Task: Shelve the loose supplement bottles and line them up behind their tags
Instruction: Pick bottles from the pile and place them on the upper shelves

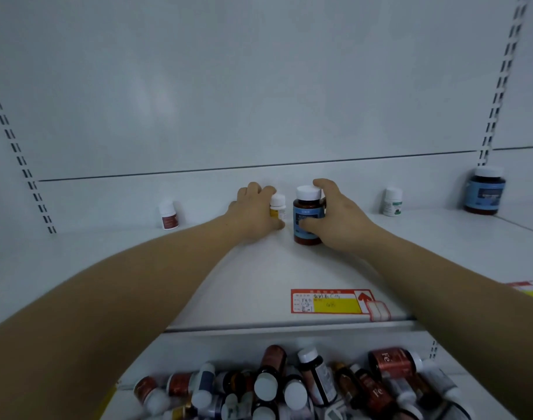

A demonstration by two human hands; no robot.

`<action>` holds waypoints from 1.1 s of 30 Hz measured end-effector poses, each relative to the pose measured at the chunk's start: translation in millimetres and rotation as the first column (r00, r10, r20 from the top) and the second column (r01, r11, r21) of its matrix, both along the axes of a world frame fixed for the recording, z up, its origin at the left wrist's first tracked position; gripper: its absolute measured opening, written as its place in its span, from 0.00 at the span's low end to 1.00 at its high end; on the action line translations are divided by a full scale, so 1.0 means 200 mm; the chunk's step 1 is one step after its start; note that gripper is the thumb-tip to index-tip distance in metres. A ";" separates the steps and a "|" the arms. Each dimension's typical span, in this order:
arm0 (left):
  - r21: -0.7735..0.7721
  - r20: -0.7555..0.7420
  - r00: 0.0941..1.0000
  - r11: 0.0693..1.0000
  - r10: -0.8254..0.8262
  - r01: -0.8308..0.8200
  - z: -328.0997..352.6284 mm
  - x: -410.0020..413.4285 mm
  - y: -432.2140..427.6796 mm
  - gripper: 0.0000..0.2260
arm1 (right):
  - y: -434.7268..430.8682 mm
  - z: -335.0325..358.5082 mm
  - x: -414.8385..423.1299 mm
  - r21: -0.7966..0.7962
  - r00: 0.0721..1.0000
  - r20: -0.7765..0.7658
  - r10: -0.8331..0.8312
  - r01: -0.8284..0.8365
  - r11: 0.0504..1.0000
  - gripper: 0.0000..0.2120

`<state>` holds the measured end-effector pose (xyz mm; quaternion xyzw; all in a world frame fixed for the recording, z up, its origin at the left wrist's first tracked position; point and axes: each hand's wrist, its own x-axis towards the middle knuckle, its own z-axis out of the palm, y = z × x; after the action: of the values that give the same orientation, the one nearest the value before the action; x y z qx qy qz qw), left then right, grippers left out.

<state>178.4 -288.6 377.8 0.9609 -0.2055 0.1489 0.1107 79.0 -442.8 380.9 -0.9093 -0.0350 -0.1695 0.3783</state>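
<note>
Amber bottle (309,216), blue label, white cap, stands upright deep on the shelf (259,283) near its back edge, roughly in line with the red-and-yellow price tag (328,301) on the front edge. Seating it behind that tag looks like the aim. The right hand (340,216) wraps it, thumb across the label, fingers curled behind the cap. Just beside it on the left is a small yellow-label bottle (278,207); the left hand (254,212) is curled round that one, probably squaring the pair. Along the back edge stand a red-label bottle (168,215) left, a green-label bottle (393,202) right, and a big blue-label bottle (484,190) far right. On the lower shelf is a heap of loose bottles (289,386), so plenty remains.
</note>
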 end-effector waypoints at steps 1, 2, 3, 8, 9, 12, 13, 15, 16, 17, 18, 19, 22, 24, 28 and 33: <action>-0.017 -0.050 0.999 1.000 0.001 -0.002 0.01 -0.03 0.02 0.32 | 0.00 0.00 -0.01 0.000 1.000 -0.006 -0.003 0.003 1.000 0.35; -0.031 -0.099 0.995 1.000 0.001 -0.004 0.02 -0.05 0.04 0.32 | 0.01 0.01 -0.01 -0.001 1.000 -0.009 -0.005 0.005 1.000 0.35; -0.045 -0.144 0.990 0.999 -0.004 -0.002 0.02 -0.08 0.06 0.32 | 0.02 0.01 -0.02 -0.003 1.000 -0.011 -0.005 0.005 1.000 0.35; -0.094 -0.217 0.975 0.995 -0.046 0.026 0.04 -0.28 0.18 0.32 | 0.06 0.04 -0.08 0.002 1.000 -0.020 0.009 -0.009 1.000 0.35; -0.091 -0.238 0.970 0.995 -0.056 0.035 0.05 -0.32 0.20 0.32 | 0.07 0.06 -0.10 0.007 1.000 -0.017 0.012 -0.012 1.000 0.35; -0.097 -0.285 0.956 0.994 -0.076 0.051 0.10 -0.48 0.26 0.30 | 0.12 0.11 -0.20 0.023 1.000 0.012 0.020 -0.021 1.000 0.35; -0.120 -0.268 0.959 0.991 -0.094 0.064 0.12 -0.55 0.28 0.29 | 0.13 0.12 -0.25 0.038 0.999 0.035 0.022 -0.023 0.999 0.35; -0.221 -0.195 0.967 0.968 -0.162 0.117 0.15 -0.74 0.34 0.26 | 0.17 0.13 -0.38 0.086 0.996 0.091 0.014 -0.022 0.996 0.34; -0.295 -0.150 0.966 0.942 -0.213 0.162 0.14 -0.85 0.38 0.24 | 0.19 0.12 -0.46 0.112 0.993 0.116 0.004 -0.017 0.994 0.33; -0.369 -0.111 0.954 0.903 -0.278 0.220 0.12 -0.97 0.43 0.21 | 0.21 0.11 -0.55 0.138 0.990 0.139 -0.010 -0.009 0.990 0.33; -0.432 -0.097 0.930 0.857 -0.354 0.281 0.09 -1.09 0.48 0.17 | 0.23 0.09 -0.64 0.162 0.987 0.159 -0.026 0.000 0.987 0.32; -0.479 -0.111 0.898 0.815 -0.425 0.326 0.03 -1.19 0.52 0.14 | 0.25 0.06 -0.74 0.183 0.984 0.173 -0.041 0.008 0.983 0.32; -0.477 -0.276 0.822 0.814 -0.498 0.333 -0.26 -1.31 0.57 0.12 | 0.31 -0.04 -0.98 0.207 0.983 0.174 -0.054 0.017 0.978 0.32; -0.408 -0.402 0.799 0.869 -0.447 0.280 -0.50 -1.27 0.56 0.13 | 0.34 -0.16 -1.10 0.212 0.991 0.132 -0.035 0.006 0.977 0.32; -0.223 -0.589 0.741 0.946 -0.322 0.233 -1.05 -1.09 0.55 0.12 | 0.37 -0.45 -1.17 0.226 1.000 0.014 -0.004 0.001 0.974 0.32; -0.024 -0.686 0.708 0.977 -0.169 0.210 -1.69 -0.96 0.46 0.26 | 0.30 -0.91 -1.00 0.263 0.990 -0.129 0.056 -0.020 0.965 0.33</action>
<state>-14.1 -197.5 39.6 0.9244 -0.2518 -0.2332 0.1666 -120.0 -383.6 198.5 -0.8603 -0.0040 -0.1033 0.4992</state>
